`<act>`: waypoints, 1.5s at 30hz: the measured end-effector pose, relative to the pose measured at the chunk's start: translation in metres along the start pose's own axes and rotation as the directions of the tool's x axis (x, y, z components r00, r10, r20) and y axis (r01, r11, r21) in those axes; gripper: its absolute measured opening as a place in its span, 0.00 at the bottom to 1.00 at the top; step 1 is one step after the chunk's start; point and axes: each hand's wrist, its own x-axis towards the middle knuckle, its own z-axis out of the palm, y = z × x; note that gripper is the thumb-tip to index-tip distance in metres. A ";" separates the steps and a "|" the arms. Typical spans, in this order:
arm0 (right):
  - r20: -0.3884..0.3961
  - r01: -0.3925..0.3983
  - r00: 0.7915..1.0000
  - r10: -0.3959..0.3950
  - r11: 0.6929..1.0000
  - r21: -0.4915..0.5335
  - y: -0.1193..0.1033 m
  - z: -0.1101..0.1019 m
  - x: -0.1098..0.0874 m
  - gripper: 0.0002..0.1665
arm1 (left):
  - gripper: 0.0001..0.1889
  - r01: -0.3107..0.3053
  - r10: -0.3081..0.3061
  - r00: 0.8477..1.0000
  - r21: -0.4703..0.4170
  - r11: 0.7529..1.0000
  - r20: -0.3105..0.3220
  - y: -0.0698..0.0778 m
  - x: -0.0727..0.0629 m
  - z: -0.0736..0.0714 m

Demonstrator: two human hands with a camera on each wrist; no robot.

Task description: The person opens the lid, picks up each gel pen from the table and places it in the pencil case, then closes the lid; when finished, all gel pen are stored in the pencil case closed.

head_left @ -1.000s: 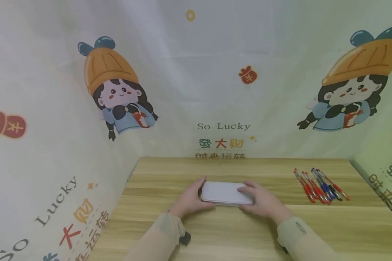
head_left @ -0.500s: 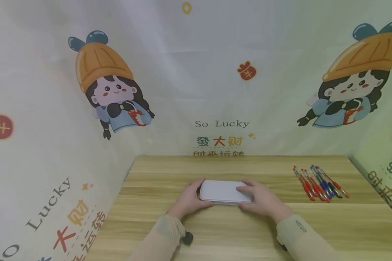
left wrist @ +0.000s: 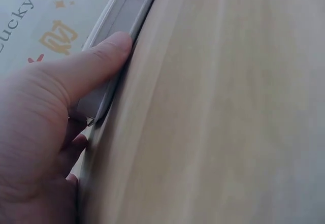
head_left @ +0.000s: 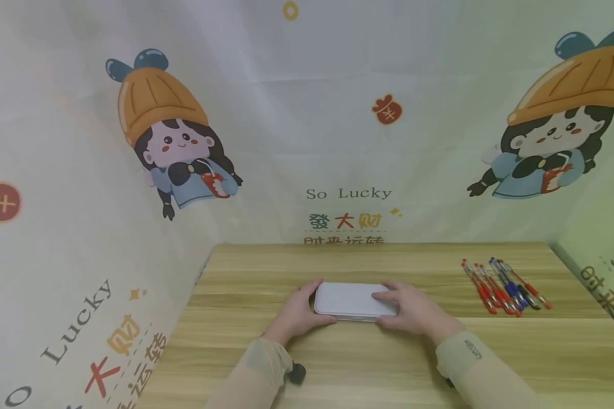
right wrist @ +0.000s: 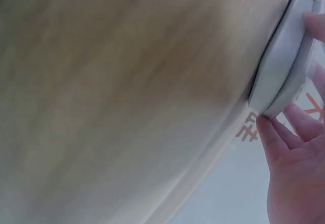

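A flat white pencil case [head_left: 355, 298] with rounded corners lies lengthwise on the wooden table, its lid down. My left hand [head_left: 297, 312] grips its left end, the thumb along the near side and the fingers round the back. At the other end my right hand [head_left: 414, 309] holds it, with the index finger on top of the lid and the thumb at the near side. The left wrist view shows the thumb pressed on the grey side wall of the case [left wrist: 114, 23]. A seam runs along the case [right wrist: 282, 56] in the right wrist view.
Several gel pens [head_left: 506, 287] with red, blue and black grips lie in a loose bunch to the right on the wooden table [head_left: 368, 363]. A printed cloth [head_left: 266, 142] with cartoon figures hangs behind and at both sides of the table.
Both hands keep their hold on the pencil case, which stays where it was. Only the head view has shifted slightly.
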 end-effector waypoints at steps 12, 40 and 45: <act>-0.047 -0.047 0.997 0.064 0.955 0.294 0.010 -0.013 0.007 0.25 | 0.63 0.071 -0.071 0.997 -0.041 0.997 -0.012 0.001 -0.001 -0.003; -0.295 -0.230 0.841 0.454 0.792 0.565 0.009 -0.004 0.076 0.22 | 0.66 -0.006 0.004 1.000 -0.071 0.997 -0.028 -0.003 0.001 -0.001; -0.214 -0.258 0.865 0.454 0.768 0.587 0.013 0.005 0.081 0.29 | 0.67 0.018 -0.019 1.000 -0.080 0.997 -0.018 -0.001 0.001 -0.002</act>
